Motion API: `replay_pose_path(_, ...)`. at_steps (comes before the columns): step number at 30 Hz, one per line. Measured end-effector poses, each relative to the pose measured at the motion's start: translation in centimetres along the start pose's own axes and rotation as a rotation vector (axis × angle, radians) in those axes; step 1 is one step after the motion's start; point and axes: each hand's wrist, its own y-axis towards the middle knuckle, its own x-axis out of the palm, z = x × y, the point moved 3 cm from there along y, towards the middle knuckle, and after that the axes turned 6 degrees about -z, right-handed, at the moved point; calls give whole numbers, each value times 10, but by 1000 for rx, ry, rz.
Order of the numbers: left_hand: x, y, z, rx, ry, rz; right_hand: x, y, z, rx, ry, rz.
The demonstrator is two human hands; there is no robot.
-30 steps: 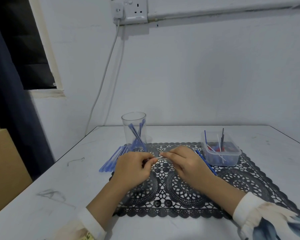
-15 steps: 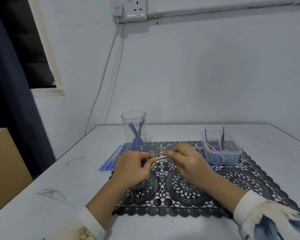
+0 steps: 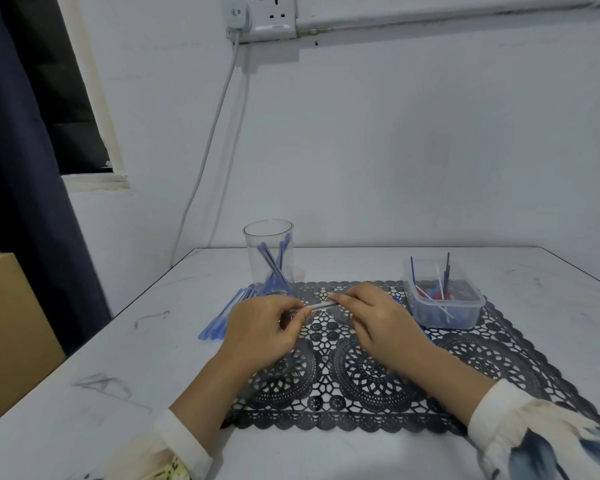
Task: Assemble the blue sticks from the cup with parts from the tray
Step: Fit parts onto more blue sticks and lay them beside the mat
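Observation:
A clear cup (image 3: 269, 258) with several blue sticks stands at the back left of the black lace mat (image 3: 361, 368). A clear plastic tray (image 3: 444, 299) with thin rods and small red and dark parts sits at the mat's back right. My left hand (image 3: 260, 330) and my right hand (image 3: 374, 313) meet over the mat and pinch the two ends of one thin pale stick (image 3: 321, 305) between their fingertips. Most of the stick is hidden inside my fingers. A blue stick (image 3: 399, 301) peeks out behind my right hand.
A row of several blue sticks (image 3: 222, 318) lies on the white table (image 3: 101, 375) left of the cup. A cable hangs from the wall socket (image 3: 271, 15) down behind the table. A brown box (image 3: 11, 323) stands at the left.
Both hands stay together over the mat, holding the same stick; the fingers shifted only slightly. The view has tipped down a little.

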Motion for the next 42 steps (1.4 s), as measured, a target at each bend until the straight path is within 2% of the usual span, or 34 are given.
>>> replay_pose_path(4, 1, 1, 0, 39, 33, 47, 6, 1, 3, 42, 37, -58)
replay_pose_path(16, 2, 1, -1, 69, 44, 67, 3, 3, 4, 32, 6, -81)
replay_pose_path(35, 3, 1, -1, 37, -38, 39, -6, 0, 11, 36, 11, -37)
replay_pose_path(42, -1, 1, -2, 3, -16, 50, -37, 15, 29, 512, 363, -20)
